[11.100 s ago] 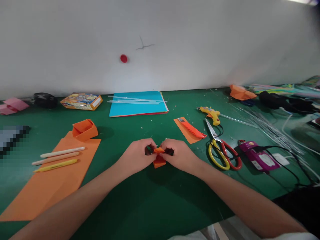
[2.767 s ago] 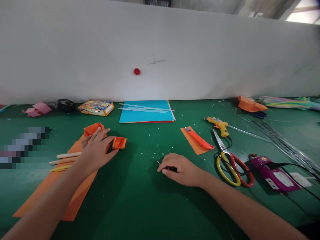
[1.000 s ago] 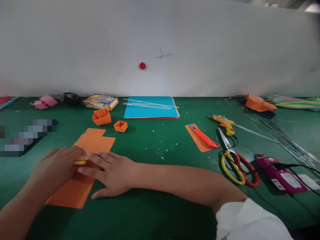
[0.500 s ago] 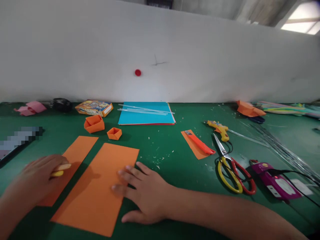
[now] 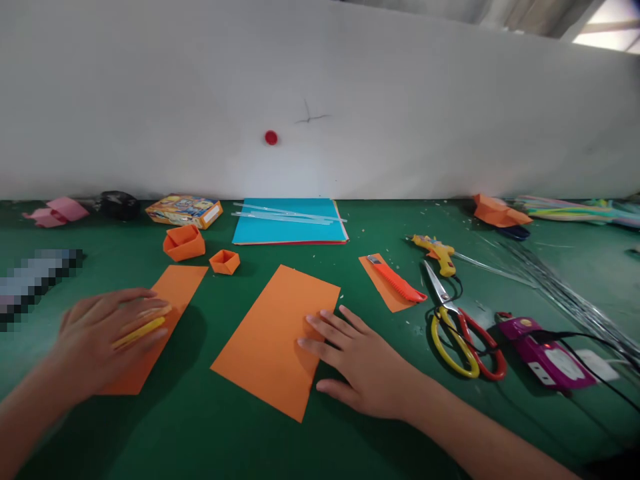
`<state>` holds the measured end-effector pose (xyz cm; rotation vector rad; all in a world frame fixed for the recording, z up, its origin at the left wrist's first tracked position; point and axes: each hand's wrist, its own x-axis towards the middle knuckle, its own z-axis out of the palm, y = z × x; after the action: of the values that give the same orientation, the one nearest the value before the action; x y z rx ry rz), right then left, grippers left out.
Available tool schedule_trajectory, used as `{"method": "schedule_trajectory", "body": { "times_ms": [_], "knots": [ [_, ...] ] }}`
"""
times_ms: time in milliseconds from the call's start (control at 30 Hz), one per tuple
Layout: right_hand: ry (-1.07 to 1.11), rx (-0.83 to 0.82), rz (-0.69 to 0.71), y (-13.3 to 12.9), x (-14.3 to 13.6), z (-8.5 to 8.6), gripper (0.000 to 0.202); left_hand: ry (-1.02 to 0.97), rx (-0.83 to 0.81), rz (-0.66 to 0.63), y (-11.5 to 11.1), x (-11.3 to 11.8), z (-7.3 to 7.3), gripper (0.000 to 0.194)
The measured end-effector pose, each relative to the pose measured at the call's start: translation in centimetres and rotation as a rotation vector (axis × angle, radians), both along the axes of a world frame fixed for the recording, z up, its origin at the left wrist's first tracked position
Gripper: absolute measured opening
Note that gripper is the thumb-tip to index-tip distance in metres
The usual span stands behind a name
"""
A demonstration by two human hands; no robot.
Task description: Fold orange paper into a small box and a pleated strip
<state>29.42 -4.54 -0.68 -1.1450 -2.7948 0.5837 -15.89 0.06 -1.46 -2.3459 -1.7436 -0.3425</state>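
My left hand is closed around a slim yellow stick, perhaps a pencil; its ends are partly hidden by the fingers. That hand rests over a narrow orange paper strip that lies slantwise on the table. With fingers spread, my right hand lies flat, its fingertips on the right edge of a wider orange paper sheet. Beyond the papers sit two small folded orange paper boxes, a larger one and a smaller one.
An orange cutter lies on an orange paper scrap. Right of it are a yellow glue gun, scissors and a purple power strip with cords. Blue sheets lie by the white wall. A phone-like object is far left.
My right hand has slid the wide orange sheet to the right, widening the gap to the strip. My left hand has moved right and slightly up over the strip, still holding the yellow stick.
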Motion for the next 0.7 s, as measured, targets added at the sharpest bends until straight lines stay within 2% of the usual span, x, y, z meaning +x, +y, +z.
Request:
{"method": "schedule_trajectory", "body": {
  "times_ms": [100, 233, 333, 400, 567, 700],
  "knots": [
    [0.015, 0.02, 0.013, 0.5, 0.4, 0.1, 0.058, 0.011, -0.022, -0.175, -1.0, 3.2, 0.7, 0.045],
    [0.067, 0.041, 0.017, 0.9, 1.0, 0.0, 0.054, 0.034, -0.242, -0.433, -3.2, 9.0, 1.6, 0.097],
    [0.103, 0.038, 0.005, 1.3, 1.6, -0.1, 0.052, 0.02, -0.343, -0.488, -4.3, 13.0, 1.4, 0.115],
    [0.131, 0.036, -0.007, 1.6, 1.9, -0.2, 0.052, -0.007, -0.374, -0.552, -4.3, 14.8, 0.9, 0.114],
    [0.16, 0.025, -0.034, 2.0, 2.7, 0.2, 0.05, -0.024, -0.381, -0.658, -3.6, 17.0, 0.1, 0.121],
    [0.213, 0.072, -0.013, 2.2, 3.0, 0.7, 0.032, -0.069, -0.398, -0.588, -3.7, 17.6, -0.2, 0.119]
  ]
}}
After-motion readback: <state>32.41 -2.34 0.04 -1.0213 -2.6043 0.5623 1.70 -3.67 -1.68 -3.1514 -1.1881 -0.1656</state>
